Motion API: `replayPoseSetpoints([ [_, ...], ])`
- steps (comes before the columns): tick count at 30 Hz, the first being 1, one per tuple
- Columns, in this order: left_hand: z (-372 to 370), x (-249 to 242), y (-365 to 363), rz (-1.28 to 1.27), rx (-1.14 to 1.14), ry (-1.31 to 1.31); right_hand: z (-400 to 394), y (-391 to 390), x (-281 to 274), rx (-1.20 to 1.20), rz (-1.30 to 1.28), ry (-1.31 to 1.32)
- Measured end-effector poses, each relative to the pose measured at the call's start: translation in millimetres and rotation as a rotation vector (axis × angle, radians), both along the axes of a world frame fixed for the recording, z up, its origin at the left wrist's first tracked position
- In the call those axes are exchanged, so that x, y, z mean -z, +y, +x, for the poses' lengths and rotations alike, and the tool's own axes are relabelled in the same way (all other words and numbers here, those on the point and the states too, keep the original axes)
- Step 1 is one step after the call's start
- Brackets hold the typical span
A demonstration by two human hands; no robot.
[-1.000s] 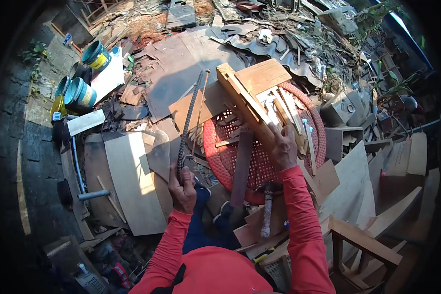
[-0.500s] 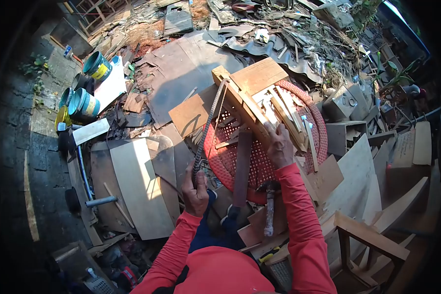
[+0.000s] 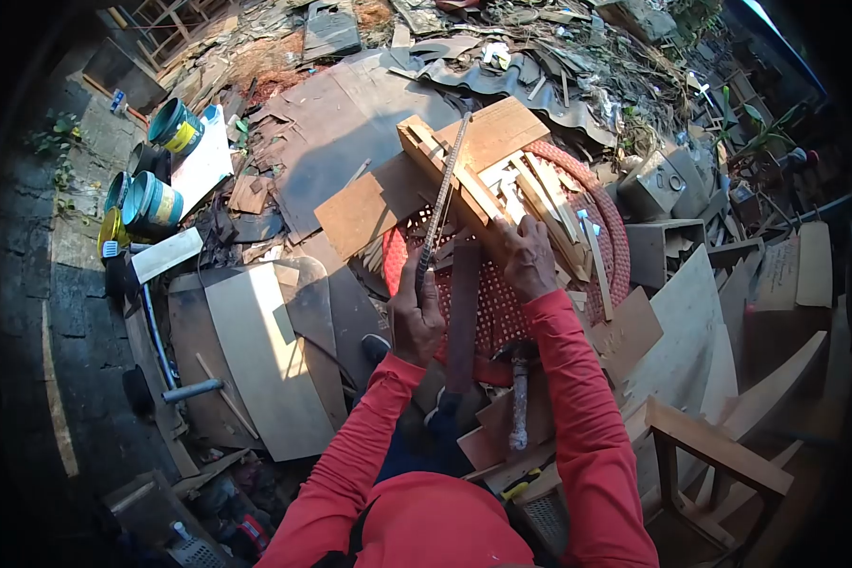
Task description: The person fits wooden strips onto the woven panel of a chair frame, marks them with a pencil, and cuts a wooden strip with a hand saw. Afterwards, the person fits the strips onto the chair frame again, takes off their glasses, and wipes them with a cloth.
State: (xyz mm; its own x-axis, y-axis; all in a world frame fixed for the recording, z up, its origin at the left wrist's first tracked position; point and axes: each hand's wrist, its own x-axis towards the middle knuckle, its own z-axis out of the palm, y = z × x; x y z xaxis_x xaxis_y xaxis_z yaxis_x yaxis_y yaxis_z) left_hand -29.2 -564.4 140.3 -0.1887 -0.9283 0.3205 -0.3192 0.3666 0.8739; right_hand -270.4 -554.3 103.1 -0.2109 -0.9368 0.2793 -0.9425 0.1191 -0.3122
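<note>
My left hand (image 3: 417, 317) is closed around the lower end of a ribbed steel bar (image 3: 444, 189). The bar slants up and away, its far end over the joined wooden pieces (image 3: 437, 168). My right hand (image 3: 528, 257) grips the near end of these pieces, fingers bent over the wood. They lie across a round red woven seat (image 3: 619, 232) with slats and offcuts on it. A dark narrow plank (image 3: 464, 312) leans against the seat's near side, between my hands. Below my right forearm a hammer (image 3: 520, 407) with a pale wrapped handle rests on boards.
Several paint buckets (image 3: 153, 204) stand at the left. Plywood sheets (image 3: 265, 369) lie left of my feet, and more boards (image 3: 677, 331) lean at the right. A wooden frame (image 3: 719, 445) is at lower right. Scrap and a corrugated sheet (image 3: 502, 83) cover the far ground.
My left hand has moved right and up with the steel bar, which now crosses over the wooden pieces. My right hand has shifted slightly and still holds the wood. One foot has stepped left.
</note>
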Motion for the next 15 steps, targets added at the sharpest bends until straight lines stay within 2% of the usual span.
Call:
replayPoseSetpoints([
  [10, -28.2, 13.0, -6.4, -0.01, -0.065, -0.001, 4.0, -7.8, -2.8, -0.022, -0.024, -0.011],
  [15, -37.3, 9.0, -13.3, -0.13, -0.082, 0.007, 4.5, -8.0, -0.8, -0.025, -0.035, 0.006],
])
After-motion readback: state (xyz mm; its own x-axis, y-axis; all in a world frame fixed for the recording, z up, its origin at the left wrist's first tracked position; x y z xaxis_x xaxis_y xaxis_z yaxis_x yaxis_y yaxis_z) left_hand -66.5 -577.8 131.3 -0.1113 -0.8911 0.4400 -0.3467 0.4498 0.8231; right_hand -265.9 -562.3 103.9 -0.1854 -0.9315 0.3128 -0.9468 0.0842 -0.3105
